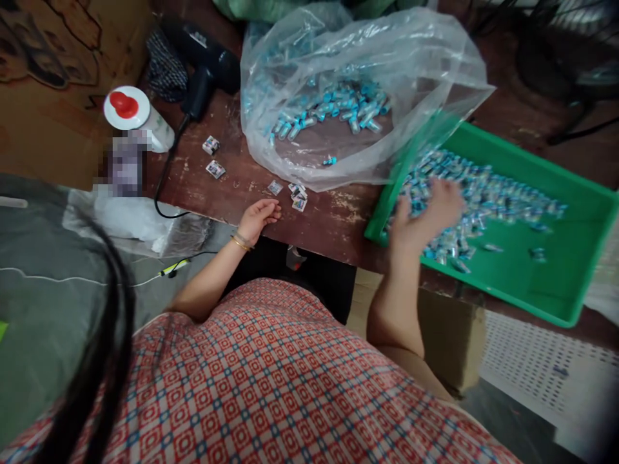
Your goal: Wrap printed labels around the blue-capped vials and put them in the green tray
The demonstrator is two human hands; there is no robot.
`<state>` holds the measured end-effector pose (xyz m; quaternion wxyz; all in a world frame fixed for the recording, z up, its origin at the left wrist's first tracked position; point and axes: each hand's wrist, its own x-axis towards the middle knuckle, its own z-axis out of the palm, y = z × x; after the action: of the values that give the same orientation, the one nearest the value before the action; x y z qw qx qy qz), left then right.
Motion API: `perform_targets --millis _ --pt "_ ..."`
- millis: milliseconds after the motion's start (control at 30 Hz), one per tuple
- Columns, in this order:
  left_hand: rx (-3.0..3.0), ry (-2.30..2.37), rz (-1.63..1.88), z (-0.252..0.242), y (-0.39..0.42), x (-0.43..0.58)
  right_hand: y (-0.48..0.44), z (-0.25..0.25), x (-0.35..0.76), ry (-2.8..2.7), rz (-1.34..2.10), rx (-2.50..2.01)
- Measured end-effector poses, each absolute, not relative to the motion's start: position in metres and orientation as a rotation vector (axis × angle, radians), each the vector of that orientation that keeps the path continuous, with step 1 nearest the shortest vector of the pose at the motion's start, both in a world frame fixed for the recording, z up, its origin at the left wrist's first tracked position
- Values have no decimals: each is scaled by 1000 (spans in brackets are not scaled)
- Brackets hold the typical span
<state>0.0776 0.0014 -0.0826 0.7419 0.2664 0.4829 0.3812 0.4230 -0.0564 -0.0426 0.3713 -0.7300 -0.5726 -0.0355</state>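
My left hand [260, 220] rests at the table's front edge with its fingers curled in; whether anything small is between them is hidden. Close by lie a small printed label [275, 187] and a little stack of printed labels [298, 196]. Over the left part of a green tray [541, 290], my right hand [430, 209] is smeared by motion, so its fingers do not show clearly. Beneath and around it are many small clear vials with blue ends [488, 187]. Beyond my hands, a clear plastic bag [425, 58] lies open with more blue-capped vials [358, 106] inside.
A black heat gun or hair dryer [207, 64] lies at the back left, its cord running to the table edge. Near it stand a white bottle with a red top [159, 129] and two small label stacks [215, 169]. A cardboard box [62, 96] fills the left.
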Motion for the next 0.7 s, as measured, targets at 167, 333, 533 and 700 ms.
perform_targets --millis 167,333,533,700 --pt "653 1134 862 -89 0 73 -2 -83 265 -2048 425 -1651" --pt "774 1211 866 -87 -13 54 9 -96 218 -2208 433 -1629" --pt "720 1223 876 -89 -11 38 -68 -108 237 -2271 555 -1560" --pt "797 1238 863 -89 -11 48 -92 -120 234 -1970 778 -1553"
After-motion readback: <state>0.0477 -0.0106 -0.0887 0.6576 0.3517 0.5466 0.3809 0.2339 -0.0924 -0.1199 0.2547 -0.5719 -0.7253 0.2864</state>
